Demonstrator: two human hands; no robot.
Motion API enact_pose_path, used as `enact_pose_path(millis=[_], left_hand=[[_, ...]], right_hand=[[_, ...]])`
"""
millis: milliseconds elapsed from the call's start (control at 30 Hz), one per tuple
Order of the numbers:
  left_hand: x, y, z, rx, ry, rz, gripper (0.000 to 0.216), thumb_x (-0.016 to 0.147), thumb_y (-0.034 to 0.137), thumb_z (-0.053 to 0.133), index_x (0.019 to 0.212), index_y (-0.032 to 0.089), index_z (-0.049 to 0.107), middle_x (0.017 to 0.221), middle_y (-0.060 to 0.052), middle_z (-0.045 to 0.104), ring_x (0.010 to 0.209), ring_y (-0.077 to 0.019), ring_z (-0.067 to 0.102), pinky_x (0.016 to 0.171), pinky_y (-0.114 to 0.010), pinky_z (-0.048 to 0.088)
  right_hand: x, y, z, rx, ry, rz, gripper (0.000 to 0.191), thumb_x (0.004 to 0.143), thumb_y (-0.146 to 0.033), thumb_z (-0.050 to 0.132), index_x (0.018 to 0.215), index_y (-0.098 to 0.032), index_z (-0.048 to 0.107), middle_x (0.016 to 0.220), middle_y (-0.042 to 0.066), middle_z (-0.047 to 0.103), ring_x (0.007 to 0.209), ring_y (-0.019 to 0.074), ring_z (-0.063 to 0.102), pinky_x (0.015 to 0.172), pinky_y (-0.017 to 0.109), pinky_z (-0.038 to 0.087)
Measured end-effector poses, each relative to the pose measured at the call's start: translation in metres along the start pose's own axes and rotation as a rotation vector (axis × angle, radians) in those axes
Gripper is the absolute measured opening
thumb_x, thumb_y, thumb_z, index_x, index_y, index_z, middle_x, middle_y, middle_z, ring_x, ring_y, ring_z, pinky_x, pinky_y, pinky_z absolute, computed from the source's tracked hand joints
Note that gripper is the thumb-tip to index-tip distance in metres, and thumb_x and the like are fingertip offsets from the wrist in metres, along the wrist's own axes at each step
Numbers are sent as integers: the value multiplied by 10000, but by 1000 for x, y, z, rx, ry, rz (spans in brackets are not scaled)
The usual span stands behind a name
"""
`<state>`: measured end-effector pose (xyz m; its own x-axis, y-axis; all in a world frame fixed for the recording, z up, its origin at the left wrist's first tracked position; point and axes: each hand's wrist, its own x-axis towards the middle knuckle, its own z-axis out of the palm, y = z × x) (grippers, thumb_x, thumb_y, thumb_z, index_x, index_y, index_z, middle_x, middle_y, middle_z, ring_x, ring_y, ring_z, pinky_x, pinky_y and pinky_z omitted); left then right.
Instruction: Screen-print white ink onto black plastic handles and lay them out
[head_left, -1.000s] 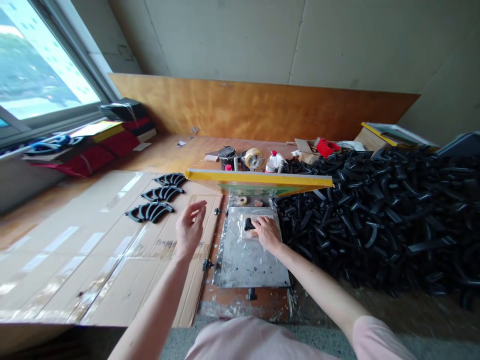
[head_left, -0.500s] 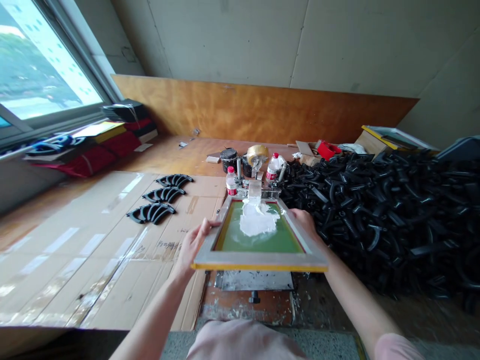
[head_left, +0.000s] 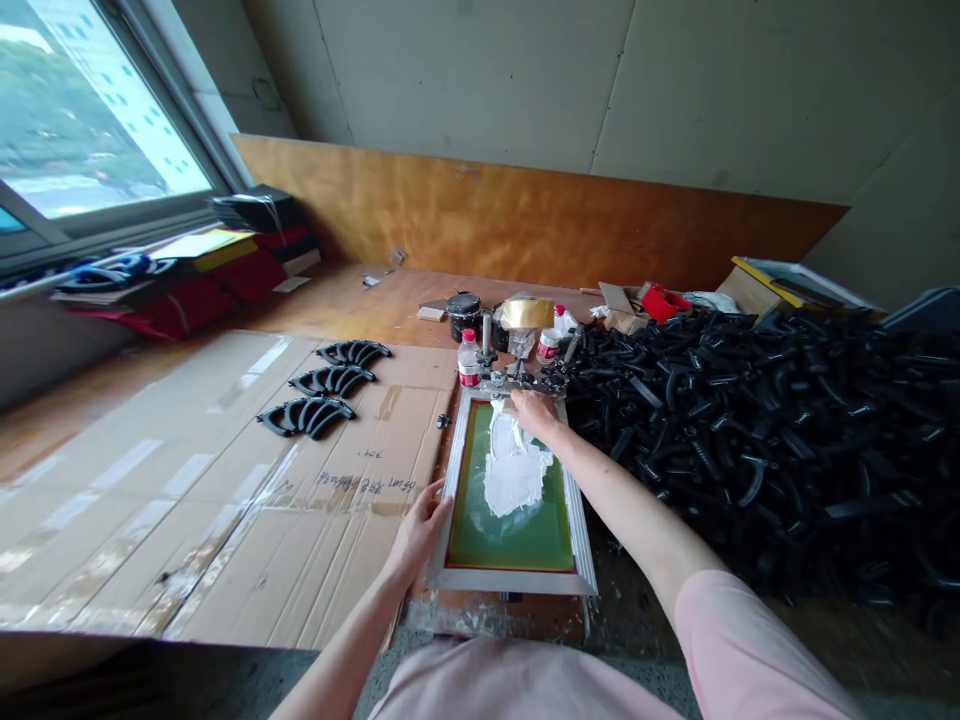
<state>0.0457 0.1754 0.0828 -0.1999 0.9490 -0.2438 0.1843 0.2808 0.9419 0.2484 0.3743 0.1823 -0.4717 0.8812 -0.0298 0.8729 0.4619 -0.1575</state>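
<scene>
A metal-framed printing screen [head_left: 517,580] with green mesh lies flat on the bench in front of me. A smear of white ink [head_left: 514,475] covers its middle and far half. My left hand [head_left: 421,530] grips the frame's left rail near the front corner. My right hand [head_left: 534,410] is at the far end of the screen, fingers curled over a pale squeegee that stands in the ink; the hand hides most of it.
A big heap of black curved plastic parts [head_left: 750,430] fills the bench on the right. Three small sets of the same parts [head_left: 322,385] lie on flattened cardboard [head_left: 187,500] at left. Bottles [head_left: 468,360], a black can [head_left: 465,312] and a tape roll [head_left: 525,312] stand behind the screen.
The screen was raised on its hinge with my right hand on a part on the plate beneath; both hands swung it down flat. My right hand then moved to the screen's far end.
</scene>
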Motion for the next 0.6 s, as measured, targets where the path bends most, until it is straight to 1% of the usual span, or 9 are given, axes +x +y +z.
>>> enact_pose_path(millis=[100, 200, 267, 300, 333, 400, 467, 533, 600], left_hand=[[-1, -1, 1, -14, 15, -26, 610, 799, 585, 524, 1256, 181, 532, 701, 15, 631, 659, -172, 619, 600, -258, 471], [0, -4, 2, -62, 16, -54, 645, 775, 610, 543, 1255, 179, 535, 738, -4, 656, 666, -181, 627, 594, -259, 466], [1, -5, 3, -83, 16, -59, 658, 766, 616, 555, 1255, 177, 535, 751, -11, 665, 666, -183, 627, 592, -260, 464], [1, -5, 3, -90, 18, -57, 661, 763, 618, 558, 1252, 174, 538, 751, -13, 667, 664, -183, 626, 592, -261, 463], [1, -5, 2, -95, 18, -53, 661, 761, 618, 560, 1248, 172, 540, 752, -14, 669, 664, -183, 626, 593, -262, 463], [0, -3, 1, -99, 20, -48, 659, 757, 619, 566, 1238, 168, 547, 740, -12, 668, 660, -183, 625, 591, -263, 462], [0, -1, 0, -107, 12, -47, 658, 754, 615, 576, 1237, 169, 546, 726, -7, 665, 659, -184, 626, 587, -261, 461], [-1, 1, 0, -118, 4, -48, 654, 755, 612, 580, 1240, 174, 540, 734, -7, 668, 666, -185, 631, 585, -259, 461], [-2, 4, -1, -126, -5, -53, 648, 757, 607, 581, 1239, 177, 536, 752, -12, 674, 672, -187, 635, 586, -259, 464]], right_hand=[[-28, 4, 9, -8, -5, -171, 172, 858, -94, 512, 965, -150, 635, 920, 92, 673, 877, 214, 605, 749, 292, 441], [-57, 10, 9, -45, -16, -385, 220, 824, -9, 473, 892, -159, 618, 868, 64, 663, 836, 190, 591, 667, 258, 418], [-65, 14, 3, -58, -38, -485, 192, 807, -16, 504, 847, -174, 606, 849, 41, 658, 826, 183, 585, 631, 248, 397], [-64, 16, 0, -52, -49, -507, 149, 809, -51, 536, 829, -183, 602, 843, 30, 656, 813, 180, 583, 618, 246, 389], [-62, 16, -2, -42, -47, -502, 102, 816, -95, 563, 819, -190, 600, 840, 22, 654, 798, 177, 580, 607, 245, 383], [-56, 14, -1, -35, 14, -421, 61, 838, -142, 569, 823, -192, 600, 849, 24, 649, 790, 174, 574, 596, 243, 378], [-56, 10, 8, -62, 103, -341, 121, 854, -96, 517, 849, -177, 607, 868, 45, 643, 822, 181, 566, 610, 245, 386], [-64, 7, 19, -78, 146, -339, 200, 845, -30, 466, 871, -160, 615, 876, 62, 638, 855, 186, 559, 633, 248, 397], [-73, 8, 25, -50, 132, -389, 211, 838, -23, 474, 884, -162, 626, 872, 58, 639, 855, 183, 559, 649, 250, 405]])
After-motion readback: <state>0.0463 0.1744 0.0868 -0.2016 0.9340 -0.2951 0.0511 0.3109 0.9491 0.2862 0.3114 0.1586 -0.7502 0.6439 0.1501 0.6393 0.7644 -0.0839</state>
